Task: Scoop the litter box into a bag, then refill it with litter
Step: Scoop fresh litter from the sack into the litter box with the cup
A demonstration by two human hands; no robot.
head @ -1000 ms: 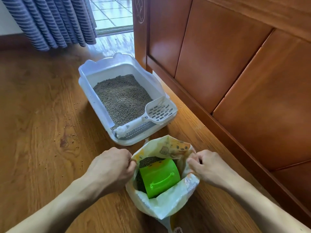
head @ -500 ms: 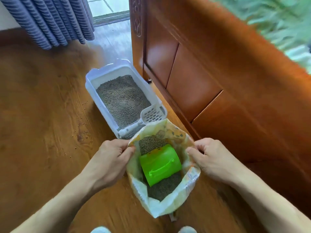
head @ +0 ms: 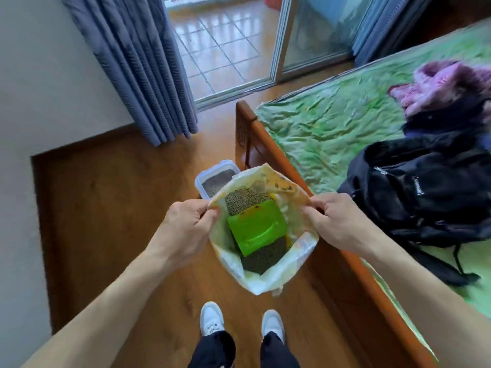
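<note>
1. The wooden floor (head: pixel 111 208) lies open on the left, running to the wall (head: pixel 39 88) and the blue curtain (head: pixel 138 70). On the right it is closed off by the wooden bed frame (head: pixel 268 152), whose long edge runs just beside the litter bag (head: pixel 265 284).
2. The litter box (head: pixel 210 176) stands on the floor against the near corner of the bed frame. Only its far end shows, grey litter inside; the bag's far rim hides the rest.
3. The left hand (head: pixel 186 229) grips the bag's left rim, thumb and curled fingers (head: pixel 212 212) pinching the edge.
4. The right hand (head: pixel 337 224) grips the right rim in the same way, fingers curled over the edge, so the mouth is spread wide between the two hands.
5. Inside the bag a green scoop (head: pixel 256 227) lies tilted on the dark litter (head: pixel 263 257), between the hands and touched by neither.
6. The bag hangs above the floor, in front of two white shoes (head: pixel 211 318).
7. On the green bed sheet (head: pixel 332 128) to the right lie a black backpack (head: pixel 425 192) and a pink cloth (head: pixel 441 83), well apart from the bag.
8. Past the curtain, a sliding glass door (head: pixel 313 35) stands open onto a tiled floor (head: pixel 218 46).
</note>
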